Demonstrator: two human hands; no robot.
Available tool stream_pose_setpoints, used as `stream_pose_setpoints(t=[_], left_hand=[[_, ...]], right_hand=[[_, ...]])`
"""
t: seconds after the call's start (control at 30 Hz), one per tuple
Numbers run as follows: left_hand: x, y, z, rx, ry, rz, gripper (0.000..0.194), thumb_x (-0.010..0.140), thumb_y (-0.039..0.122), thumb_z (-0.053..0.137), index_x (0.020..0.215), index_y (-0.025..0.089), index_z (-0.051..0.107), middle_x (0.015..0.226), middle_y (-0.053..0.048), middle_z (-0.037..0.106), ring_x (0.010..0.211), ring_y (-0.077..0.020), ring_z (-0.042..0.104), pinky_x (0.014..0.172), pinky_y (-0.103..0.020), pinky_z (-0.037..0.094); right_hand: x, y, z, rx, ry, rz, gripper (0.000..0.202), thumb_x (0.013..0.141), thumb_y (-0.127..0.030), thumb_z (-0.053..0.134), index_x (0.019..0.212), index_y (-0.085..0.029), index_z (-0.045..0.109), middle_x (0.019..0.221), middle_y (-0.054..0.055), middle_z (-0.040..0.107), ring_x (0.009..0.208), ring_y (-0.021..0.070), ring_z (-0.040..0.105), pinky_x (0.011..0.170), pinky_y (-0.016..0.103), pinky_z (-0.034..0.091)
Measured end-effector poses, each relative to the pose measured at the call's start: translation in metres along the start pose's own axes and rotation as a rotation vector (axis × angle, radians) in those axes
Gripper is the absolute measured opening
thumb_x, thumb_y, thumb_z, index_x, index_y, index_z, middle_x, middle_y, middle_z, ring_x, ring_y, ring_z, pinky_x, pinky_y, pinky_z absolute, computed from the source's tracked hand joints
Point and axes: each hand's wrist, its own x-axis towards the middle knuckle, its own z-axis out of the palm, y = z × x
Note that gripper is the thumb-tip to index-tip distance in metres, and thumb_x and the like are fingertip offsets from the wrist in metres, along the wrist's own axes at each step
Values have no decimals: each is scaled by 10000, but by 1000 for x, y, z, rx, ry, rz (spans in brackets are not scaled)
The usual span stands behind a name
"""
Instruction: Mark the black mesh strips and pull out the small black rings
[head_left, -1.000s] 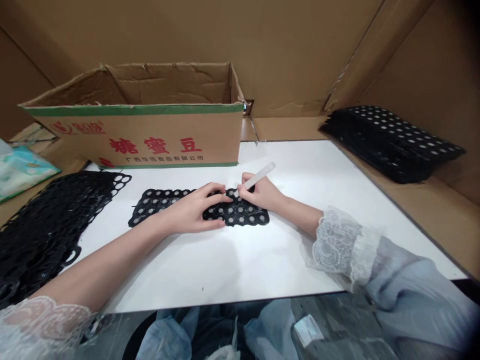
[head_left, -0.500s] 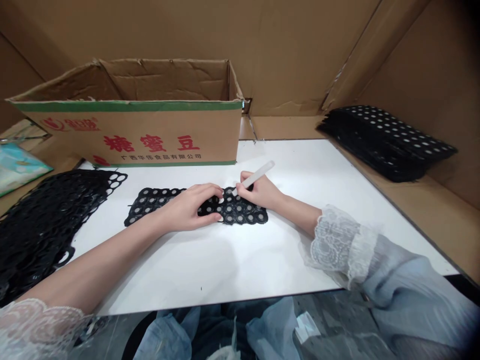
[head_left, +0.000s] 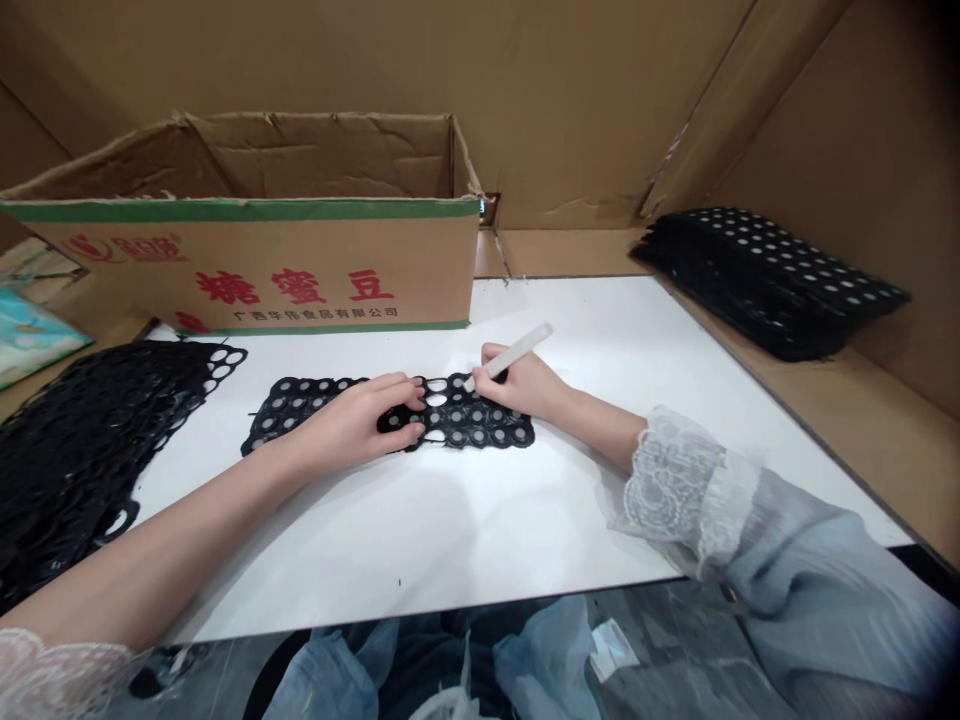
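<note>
A black perforated sheet (head_left: pixel 480 415) with rows of rounded rings lies flat on the white board. Pale grey discs show in most of its rings, while a few rings near the middle look hollow, with white showing through. My left hand (head_left: pixel 349 420) rests over the sheet's middle, fingers and thumb apart and pressed on it; part of the sheet is hidden beneath. At the sheet's right part, my right hand (head_left: pixel 521 385) is closed around a whitish, pen-shaped stick (head_left: pixel 531 341). The stick's lower tip touches or nearly touches a ring near the upper edge.
An open cardboard box (head_left: pixel 330 265) stands behind the sheet. To the left lies a heap of black ringed sheets (head_left: pixel 67 450). A stack of black sheets with pale discs (head_left: pixel 772 280) sits at the far right. A blue-green packet (head_left: pixel 34 335) lies at the left edge.
My left hand has slid a little to the left along the sheet, uncovering the hollow rings near the middle. My right hand and the stick stay in nearly the same place.
</note>
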Motion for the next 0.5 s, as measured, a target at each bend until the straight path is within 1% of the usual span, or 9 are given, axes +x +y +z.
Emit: stream_pose_setpoints(t=[0.13, 0.3, 0.37, 0.43, 0.5], left_hand=[[-3, 1, 3, 32, 22, -28, 210, 811, 357, 465, 941, 205, 528, 1115, -50, 541, 1060, -196, 505, 904, -318, 413], [-5, 5, 7, 88, 90, -42, 220, 803, 359, 469, 931, 190, 530, 1066, -64, 566, 1013, -215, 527, 878, -344, 426], [-4, 6, 7, 105, 99, -39, 222, 802, 352, 467, 935, 185, 526, 1045, -69, 566, 994, -217, 531, 870, -352, 427], [-3, 7, 6, 100, 88, -29, 208, 800, 342, 463, 924, 184, 518, 1032, -71, 557, 991, -220, 527, 868, -360, 425], [0, 6, 4, 75, 75, -3, 184, 789, 332, 470, 896, 185, 503, 1025, -68, 542, 1049, -235, 494, 901, -376, 402]], right_hand=[[-2, 1, -1, -64, 9, 20, 243, 775, -385, 421, 641, -190, 370, 527, -27, 424, 496, 92, 383, 496, 241, 261], [-6, -4, 0, -160, 79, 77, 262, 769, -398, 426, 629, -189, 352, 487, -29, 381, 463, 93, 358, 479, 251, 225], [-7, -5, 1, -178, 94, 90, 257, 770, -399, 423, 634, -189, 363, 494, -24, 399, 470, 97, 370, 482, 252, 228], [-6, -6, 1, -168, 82, 74, 247, 773, -395, 418, 644, -188, 376, 516, -16, 433, 490, 103, 394, 490, 250, 243], [-5, -7, 0, -154, 57, 47, 238, 775, -384, 414, 647, -187, 381, 534, -10, 453, 508, 108, 411, 502, 248, 262]])
